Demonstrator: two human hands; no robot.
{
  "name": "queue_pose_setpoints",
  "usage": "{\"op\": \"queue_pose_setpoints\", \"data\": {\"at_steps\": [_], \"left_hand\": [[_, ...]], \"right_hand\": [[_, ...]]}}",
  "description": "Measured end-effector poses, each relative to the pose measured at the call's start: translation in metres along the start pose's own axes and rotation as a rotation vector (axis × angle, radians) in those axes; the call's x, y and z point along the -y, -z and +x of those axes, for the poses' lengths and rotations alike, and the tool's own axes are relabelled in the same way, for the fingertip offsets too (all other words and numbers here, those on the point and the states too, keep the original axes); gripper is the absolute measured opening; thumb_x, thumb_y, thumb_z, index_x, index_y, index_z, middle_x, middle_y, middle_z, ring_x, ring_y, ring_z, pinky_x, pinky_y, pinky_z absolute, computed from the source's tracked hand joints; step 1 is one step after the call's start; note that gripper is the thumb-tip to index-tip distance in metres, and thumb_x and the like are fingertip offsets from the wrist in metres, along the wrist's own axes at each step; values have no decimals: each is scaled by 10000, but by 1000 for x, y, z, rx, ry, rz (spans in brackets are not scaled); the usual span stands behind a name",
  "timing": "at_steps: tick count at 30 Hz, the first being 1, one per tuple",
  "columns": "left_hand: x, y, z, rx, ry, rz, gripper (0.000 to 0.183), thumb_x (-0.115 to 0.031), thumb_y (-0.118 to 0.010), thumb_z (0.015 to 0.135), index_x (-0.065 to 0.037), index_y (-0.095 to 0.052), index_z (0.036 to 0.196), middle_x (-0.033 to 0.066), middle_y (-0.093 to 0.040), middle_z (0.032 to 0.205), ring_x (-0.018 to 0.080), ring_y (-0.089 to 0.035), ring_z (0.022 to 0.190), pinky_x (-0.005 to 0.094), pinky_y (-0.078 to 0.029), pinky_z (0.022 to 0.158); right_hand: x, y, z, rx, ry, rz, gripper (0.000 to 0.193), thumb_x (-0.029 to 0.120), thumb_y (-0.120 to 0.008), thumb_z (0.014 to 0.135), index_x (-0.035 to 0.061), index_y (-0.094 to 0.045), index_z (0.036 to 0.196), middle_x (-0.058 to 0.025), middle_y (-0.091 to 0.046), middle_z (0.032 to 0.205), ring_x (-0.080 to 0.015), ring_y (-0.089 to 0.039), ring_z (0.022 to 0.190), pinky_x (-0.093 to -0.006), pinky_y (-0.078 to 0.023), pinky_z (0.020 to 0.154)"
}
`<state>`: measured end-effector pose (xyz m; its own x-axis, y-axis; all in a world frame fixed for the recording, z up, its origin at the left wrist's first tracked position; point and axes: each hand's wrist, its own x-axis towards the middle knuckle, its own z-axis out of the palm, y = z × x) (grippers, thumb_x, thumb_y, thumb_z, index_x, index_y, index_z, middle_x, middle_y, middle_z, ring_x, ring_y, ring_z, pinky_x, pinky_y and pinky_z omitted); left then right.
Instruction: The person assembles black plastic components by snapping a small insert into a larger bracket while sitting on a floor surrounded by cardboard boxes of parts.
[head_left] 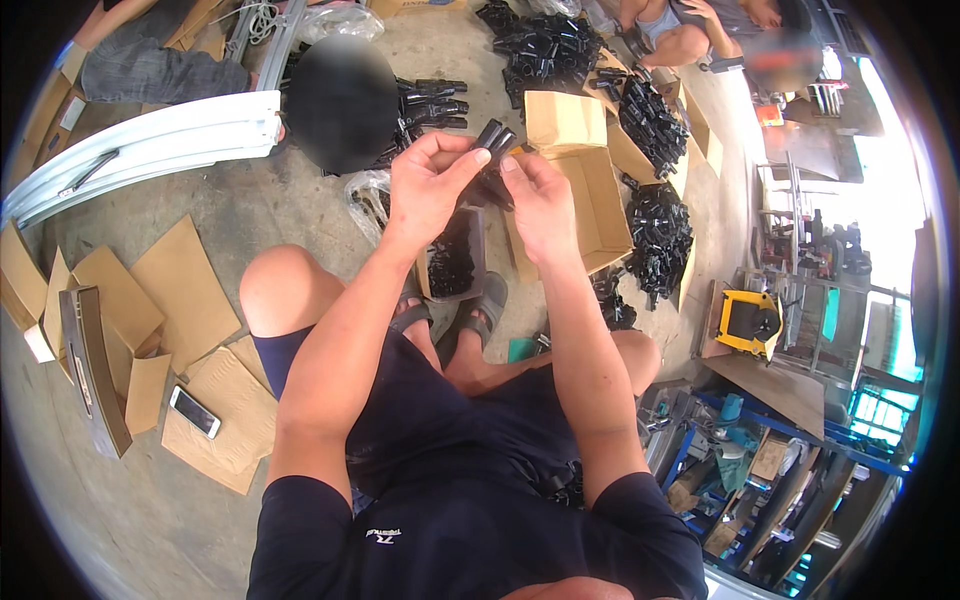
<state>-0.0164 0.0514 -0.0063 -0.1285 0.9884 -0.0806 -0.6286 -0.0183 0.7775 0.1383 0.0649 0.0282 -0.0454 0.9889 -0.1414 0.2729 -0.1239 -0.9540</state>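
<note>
Above the floor between my knees, my left hand (430, 190) and my right hand (541, 208) come together. Thumbs and fingers of both are closed around dark tube-shaped black parts (492, 135), two rounded ends of which stick up between the hands. The exact kind of part is not clear, and my fingers cover the lower portion. Below them, by my sandals, stands a bin (477, 283) with small black pieces (452, 258) in it. An open cardboard box (590, 185) sits just right of my right hand.
Piles of black parts (545, 50) lie ahead, and more (660, 240) at the right. Flattened cardboard (185, 285) and a phone (195, 411) are on the left floor, below a white metal panel (200, 140). Other people sit at the far left and far right. Shelving (780, 460) stands right.
</note>
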Motion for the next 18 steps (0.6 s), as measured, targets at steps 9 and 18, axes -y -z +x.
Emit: {"op": "queue_pose_setpoints", "data": {"at_steps": [9,18], "left_hand": [[0,2,0,-6,27,9,151,-30,-755,926,33,-679,1040,108,-766,938,87,-688,795,232,-565,710],[1,1,1,-5,5,-18,144,-28,-758,921,25,-686,1034,103,-766,945,84,-684,798,228,-560,717]], "right_hand": [[9,-5,-5,-1,-2,-39,258,178,-663,994,-57,-672,1101,-114,-689,1057,-152,-642,947,-293,-517,843],[1,-6,-4,11,-32,97,253,182,-664,994,-41,-673,1111,-85,-697,1044,-134,-619,948,-280,-494,850]]}}
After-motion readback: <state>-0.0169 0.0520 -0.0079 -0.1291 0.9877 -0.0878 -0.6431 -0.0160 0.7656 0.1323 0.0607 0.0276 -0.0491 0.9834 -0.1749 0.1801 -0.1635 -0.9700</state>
